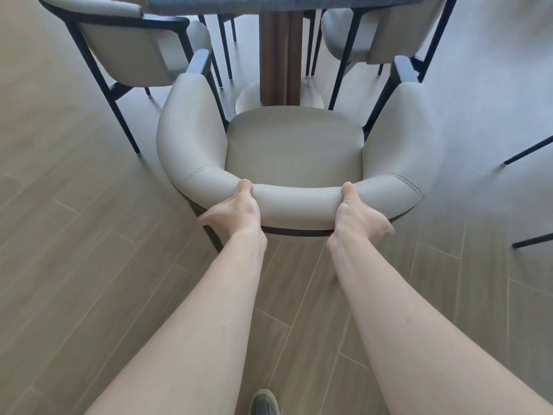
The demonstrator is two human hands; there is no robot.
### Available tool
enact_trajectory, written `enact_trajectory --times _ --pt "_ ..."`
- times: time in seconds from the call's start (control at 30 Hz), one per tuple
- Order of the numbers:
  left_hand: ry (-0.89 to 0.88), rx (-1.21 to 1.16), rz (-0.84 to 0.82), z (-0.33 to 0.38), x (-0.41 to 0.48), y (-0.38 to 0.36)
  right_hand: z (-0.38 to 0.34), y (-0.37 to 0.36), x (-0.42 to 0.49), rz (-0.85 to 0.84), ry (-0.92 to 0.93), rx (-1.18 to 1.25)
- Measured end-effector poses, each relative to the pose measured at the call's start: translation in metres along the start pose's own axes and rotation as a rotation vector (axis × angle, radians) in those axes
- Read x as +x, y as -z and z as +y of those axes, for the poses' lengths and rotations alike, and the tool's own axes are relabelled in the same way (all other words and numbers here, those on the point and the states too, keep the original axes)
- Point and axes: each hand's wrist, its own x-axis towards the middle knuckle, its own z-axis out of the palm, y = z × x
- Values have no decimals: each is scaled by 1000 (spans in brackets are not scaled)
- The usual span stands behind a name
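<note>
The person stands behind a beige chair [294,145] that faces the table [239,3], its seat front close to the table's pedestal [279,55]. Both hands clamp the chair's curved backrest [296,202]: the left hand [236,211] and the right hand [357,217] each hook a thumb over the padded top while the rest of the hand wraps the outer side, set apart to either side of the middle.

The step looks like sliding the chair along the floor [74,235], in or out (the picture alone does not settle which). To do it well, the person should apply even force through both hands so the chair travels straight and does not swing. The neighbouring chair on the left [125,52] and the one on the right [389,34] stand near its armrests, so a twist risks a knock. Tipping the back slightly to unload the rear legs should spare the floor, and the person's shoe [264,404] sits just behind, so feet need minding.
</note>
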Motion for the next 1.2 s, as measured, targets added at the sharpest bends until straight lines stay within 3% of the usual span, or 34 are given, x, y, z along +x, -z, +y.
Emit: enact_trajectory --times 0.4,0.53,0.6,0.67,0.7,0.77,0.8,0.87,0.97,1.1,1.2 --pt "35 89 102 20 25 -65 -30 -62 28 87 -17 -53" --pt "-57 159 138 25 20 -67 -36 -58 24 70 180 -281" --pt "-206 353 149 29 17 -66 -40 -48 26 44 441 -665" --pt "-558 654 105 31 13 -59 -49 -34 27 -28 934 -1014" --pt "-814 807 31 34 11 -55 -56 -31 28 -176 1164 -1128" --pt "-1260 1115 -341 44 11 -46 -72 -27 29 -613 1273 -1360" --pt "-1325 1301 -564 50 12 -42 -78 -27 29 -773 1234 -1519" --pt "-1275 1643 -845 65 15 -34 -82 -26 30 -876 1275 -1811" --pt "-1327 1935 -892 80 27 -37 -75 -27 33 -777 1488 -1987" --pt "-1486 1966 -850 81 43 -49 -74 -35 52 -772 1667 -1902" --pt "-1550 1954 -832 76 47 -61 -82 -45 66 -798 1698 -1881"
